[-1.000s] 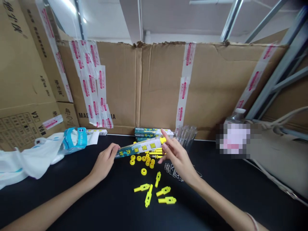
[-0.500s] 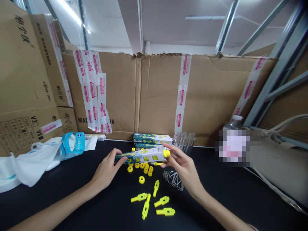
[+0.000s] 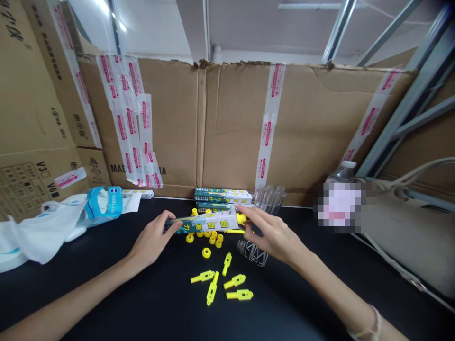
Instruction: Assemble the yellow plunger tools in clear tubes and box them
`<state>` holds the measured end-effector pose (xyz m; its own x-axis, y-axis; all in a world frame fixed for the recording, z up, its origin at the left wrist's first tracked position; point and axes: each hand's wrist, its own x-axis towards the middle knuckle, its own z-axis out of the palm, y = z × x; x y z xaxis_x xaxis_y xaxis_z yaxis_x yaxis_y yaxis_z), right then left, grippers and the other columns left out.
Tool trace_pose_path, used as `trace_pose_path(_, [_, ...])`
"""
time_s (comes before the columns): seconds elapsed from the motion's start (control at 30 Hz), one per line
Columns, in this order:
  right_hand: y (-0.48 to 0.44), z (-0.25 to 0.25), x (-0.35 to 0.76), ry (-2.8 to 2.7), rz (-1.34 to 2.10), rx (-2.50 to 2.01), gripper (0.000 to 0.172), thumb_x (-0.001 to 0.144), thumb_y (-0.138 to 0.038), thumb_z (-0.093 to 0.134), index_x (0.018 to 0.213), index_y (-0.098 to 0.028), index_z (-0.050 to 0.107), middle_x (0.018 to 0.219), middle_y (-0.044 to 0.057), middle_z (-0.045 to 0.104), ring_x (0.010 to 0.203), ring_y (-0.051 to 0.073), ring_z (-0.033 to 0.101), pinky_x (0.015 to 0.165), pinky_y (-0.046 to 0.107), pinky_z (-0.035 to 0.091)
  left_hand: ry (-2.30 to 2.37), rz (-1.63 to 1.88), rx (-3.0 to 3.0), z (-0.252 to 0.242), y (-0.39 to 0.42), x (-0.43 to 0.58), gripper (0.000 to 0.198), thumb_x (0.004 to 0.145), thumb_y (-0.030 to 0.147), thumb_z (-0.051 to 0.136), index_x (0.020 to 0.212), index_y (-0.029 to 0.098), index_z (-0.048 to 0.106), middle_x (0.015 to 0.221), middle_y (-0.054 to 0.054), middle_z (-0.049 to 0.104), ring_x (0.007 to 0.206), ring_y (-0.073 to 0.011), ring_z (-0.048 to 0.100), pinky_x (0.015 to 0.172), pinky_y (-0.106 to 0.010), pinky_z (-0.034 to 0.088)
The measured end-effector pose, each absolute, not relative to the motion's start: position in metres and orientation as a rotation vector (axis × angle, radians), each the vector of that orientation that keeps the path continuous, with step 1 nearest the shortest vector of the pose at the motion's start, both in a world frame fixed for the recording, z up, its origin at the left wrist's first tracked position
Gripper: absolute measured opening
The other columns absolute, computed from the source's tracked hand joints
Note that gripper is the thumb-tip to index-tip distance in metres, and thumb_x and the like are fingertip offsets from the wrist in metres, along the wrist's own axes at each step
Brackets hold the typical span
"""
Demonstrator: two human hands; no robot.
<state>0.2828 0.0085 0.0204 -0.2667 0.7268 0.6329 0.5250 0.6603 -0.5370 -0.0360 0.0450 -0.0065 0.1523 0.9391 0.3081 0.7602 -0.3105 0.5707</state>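
Observation:
My left hand (image 3: 152, 240) grips the left end of a long white-and-teal printed tube (image 3: 202, 222) with Chinese lettering. My right hand (image 3: 272, 229) reaches in from the right, its fingers at the tube's yellow cap (image 3: 241, 218). Just below the tube lies a cluster of yellow rings (image 3: 209, 237), partly hidden by it, with one loose yellow ring (image 3: 206, 253) nearer me. Several flat yellow plastic pieces (image 3: 221, 284) lie on the black table (image 3: 106, 293) in front. A thin yellow rod (image 3: 234, 231) lies under the tube's right end.
Behind the tube stand stacked teal printed boxes (image 3: 223, 195) and a bundle of transparent tubes (image 3: 269, 200). Small transparent clips (image 3: 252, 253) sit by my right hand. A white plastic bag (image 3: 46, 232) lies left, and taped cardboard (image 3: 227, 128) walls the table's back edge.
The tube has tipped from a slant to nearly level. My right hand has flattened and closed in along its cap end. The whole view has shifted slightly as my head moved.

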Motion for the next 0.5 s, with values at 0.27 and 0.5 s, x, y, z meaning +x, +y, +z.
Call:
trace_pose_path(0.27, [0.003,0.012,0.274,-1.812,0.451,-0.948,0.041,0.092,-0.018,0.045,0.129,-0.027,0.062,0.120,0.005,0.071,0.102,0.021,0.071,0.080,0.036,0.064,1.669,0.899,2.151,-0.004,0.045,-0.039,0.040,0.091,0.062,0.041,0.094,0.025,0.055,0.090,-0.002,0.068,0.079,-0.0246,0.064,0.075,-0.036,0.048])
trace_pose_path(0.5, [0.003,0.012,0.270,-1.593,0.866,-0.865,0.031,0.084,-0.029,0.072,0.115,-0.027,0.069,0.117,0.007,0.070,0.105,0.025,0.069,0.085,0.041,0.062,1.660,0.957,2.135,-0.005,0.038,-0.047,0.041,0.090,0.064,0.045,0.092,0.025,0.056,0.089,-0.001,0.067,0.082,-0.0249,0.064,0.076,-0.036,0.049])
